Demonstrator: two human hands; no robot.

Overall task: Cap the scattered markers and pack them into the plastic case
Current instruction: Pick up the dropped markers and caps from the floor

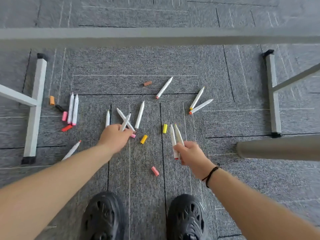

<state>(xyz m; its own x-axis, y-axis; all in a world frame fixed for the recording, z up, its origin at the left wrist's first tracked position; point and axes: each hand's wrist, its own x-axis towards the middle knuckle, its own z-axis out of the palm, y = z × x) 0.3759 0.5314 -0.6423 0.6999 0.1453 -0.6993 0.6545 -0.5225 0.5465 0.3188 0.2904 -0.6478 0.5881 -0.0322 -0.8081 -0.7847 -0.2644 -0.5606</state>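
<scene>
Carpet (147, 66), grey and tiled, carries everything; white table legs (35, 104) stand at its left and right sides, with a grey bar crossing above. Black shoes (103, 217) show at the near edge. The left hand (114, 136) reaches to the middle of the carpet, fingers curled round one marker of a crossed pair (125, 121). The right hand (190, 153) grips two white markers (174, 135), tips pointing away. More markers lie scattered: a side-by-side pair (73, 108) towards the left, a single one (164, 87) farther off, two forming a V (199, 103) towards the right, one (71, 150) beside the left forearm. Loose caps dot the carpet: yellow (164, 128), pink (155, 171), red (67, 127), orange (52, 100), brown (147, 83). No plastic case shows.
</scene>
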